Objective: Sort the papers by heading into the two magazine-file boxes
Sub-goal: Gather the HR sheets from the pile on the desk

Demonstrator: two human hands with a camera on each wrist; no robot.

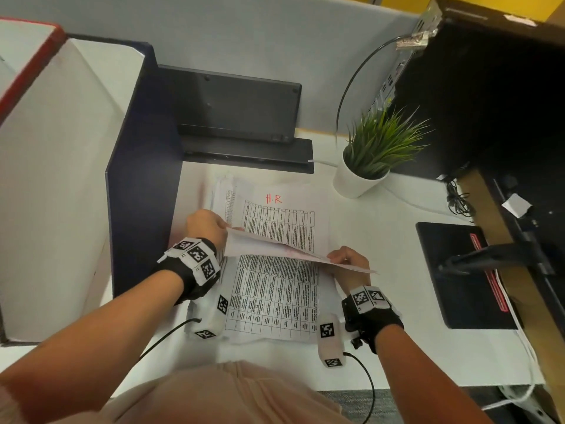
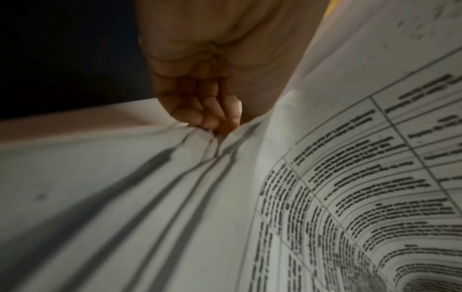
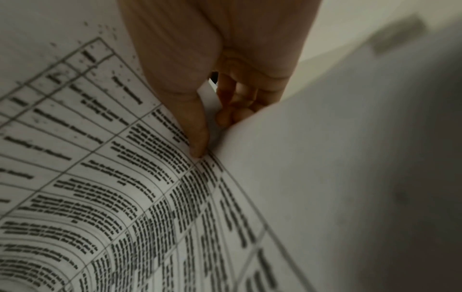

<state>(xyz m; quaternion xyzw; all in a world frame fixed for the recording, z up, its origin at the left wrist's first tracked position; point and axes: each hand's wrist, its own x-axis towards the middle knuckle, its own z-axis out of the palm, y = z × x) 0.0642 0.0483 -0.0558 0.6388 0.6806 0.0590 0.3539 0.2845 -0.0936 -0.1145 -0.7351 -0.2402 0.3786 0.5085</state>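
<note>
A stack of printed table sheets (image 1: 275,296) lies on the white desk (image 1: 382,240); its top page is headed "H.R" (image 1: 273,198) in red. Both hands hold one sheet (image 1: 269,247) lifted off the stack, blank side up. My left hand (image 1: 206,224) grips its left edge, fingers curled (image 2: 200,110) at the paper. My right hand (image 1: 348,260) pinches the right edge between thumb (image 3: 192,122) and fingers. Two tall magazine-file boxes stand at the left: a navy-edged one (image 1: 143,166) beside the stack, and a red-edged one (image 1: 30,65) further left.
A black stand with a dark panel (image 1: 238,114) sits behind the stack. A potted plant (image 1: 370,154) is at the back right, a black pad (image 1: 458,276) at the right, and a dark computer case (image 1: 489,87) with cables beyond it.
</note>
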